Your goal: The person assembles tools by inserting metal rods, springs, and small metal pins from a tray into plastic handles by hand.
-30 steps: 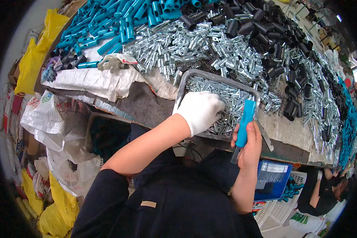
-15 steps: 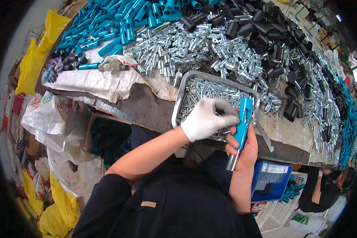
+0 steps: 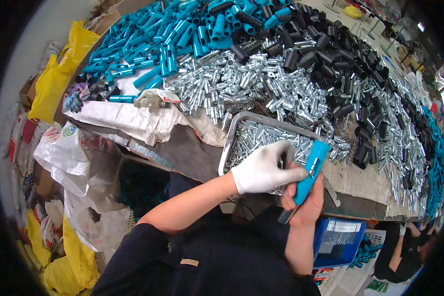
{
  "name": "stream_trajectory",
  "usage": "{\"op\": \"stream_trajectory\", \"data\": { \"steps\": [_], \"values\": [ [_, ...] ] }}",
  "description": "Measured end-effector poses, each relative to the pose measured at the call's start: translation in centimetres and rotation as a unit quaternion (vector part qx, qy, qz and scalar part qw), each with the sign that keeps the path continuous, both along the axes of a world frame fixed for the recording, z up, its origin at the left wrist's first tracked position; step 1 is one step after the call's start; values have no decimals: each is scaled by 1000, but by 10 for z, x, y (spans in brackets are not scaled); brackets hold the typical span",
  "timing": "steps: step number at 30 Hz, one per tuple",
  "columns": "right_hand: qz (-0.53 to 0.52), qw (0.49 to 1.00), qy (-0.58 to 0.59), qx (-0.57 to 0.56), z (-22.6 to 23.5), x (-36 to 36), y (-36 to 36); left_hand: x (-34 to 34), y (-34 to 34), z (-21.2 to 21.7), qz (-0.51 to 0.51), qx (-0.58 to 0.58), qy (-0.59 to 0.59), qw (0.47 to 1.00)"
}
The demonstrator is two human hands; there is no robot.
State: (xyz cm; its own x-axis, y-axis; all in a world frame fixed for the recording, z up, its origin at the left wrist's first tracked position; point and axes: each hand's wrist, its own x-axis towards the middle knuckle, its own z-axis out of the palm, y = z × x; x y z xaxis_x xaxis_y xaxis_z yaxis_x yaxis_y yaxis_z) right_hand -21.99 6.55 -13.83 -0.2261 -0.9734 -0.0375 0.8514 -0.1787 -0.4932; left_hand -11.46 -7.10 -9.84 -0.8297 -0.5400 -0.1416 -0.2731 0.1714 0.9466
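**A:** Where is the piece you are working on, relative to the metal tray [image 3: 241, 129]?

**B:** You are holding the blue handle [image 3: 310, 173] just over the tray's near right corner, at the table [image 3: 192, 153] edge. Your bare right hand [image 3: 306, 204] is wrapping its lower half from beneath, fingers closed around it. Your gloved left hand [image 3: 262, 170] is closing on its upper half from the tray side, fingertips pinched; whether they are pressing a small part into the handle you cannot tell, since the glove is hiding the contact.

**A:** How is the handle likely to behave in your grasp?

**B:** Judging by its look, it is a light, stiff plastic sleeve, smooth enough to turn in a loose palm, so you are gripping it round the middle and not at the tip. A grey metal end [image 3: 286, 215] is showing below your right hand; that part is probably adding most of the weight.

**A:** And the stock beyond the tray?

**B:** The tray is holding short silver metal tubes [image 3: 266, 135]; these are looking hard, slick and prone to rolling. Behind the tray, more silver tubes [image 3: 232, 81] are lying heaped, with black sleeves [image 3: 325, 54] farther back to the right and blue sleeves [image 3: 158, 44] farther back to the left.
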Motion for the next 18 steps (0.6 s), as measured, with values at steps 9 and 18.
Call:
{"op": "stream_trajectory", "data": {
  "steps": [9,18],
  "values": [
    [-289,938,164,98,9,2,-14,-8,33,2,-148,19,-60,987],
    [-286,948,90,105,20,-15,-15,-31,27,1,-186,119,-136,966]
  ]
}}
